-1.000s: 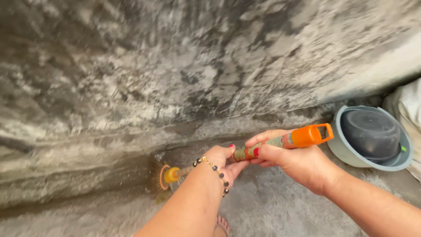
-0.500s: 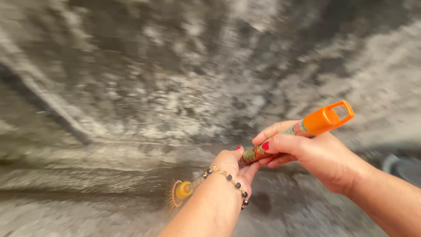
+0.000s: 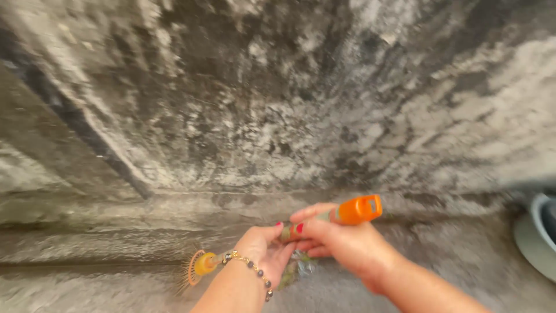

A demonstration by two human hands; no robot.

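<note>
**Two-handed grip on a short broom**

Right hand (image 3: 341, 246) closed around the broom handle (image 3: 330, 219) just below its orange cap (image 3: 360, 209), at about 5 o'clock in view. Left hand (image 3: 263, 250) wrapped lower on the same handle, beaded bracelet (image 3: 252, 268) at the wrist. Bristle head (image 3: 191, 270) at 7 o'clock, down against the concrete floor (image 3: 87, 261). Stained wall (image 3: 289, 87) toward 12. Grey basin (image 3: 536, 237) at 3 o'clock, well apart.

L hand (image 3: 263, 246) + R hand (image 3: 341, 243) grip broom handle (image 3: 347, 213), orange cap up; bristles (image 3: 190, 269) on concrete floor (image 3: 87, 290) by stained wall (image 3: 289, 104). Grey basin (image 3: 536, 237) far R.
</note>
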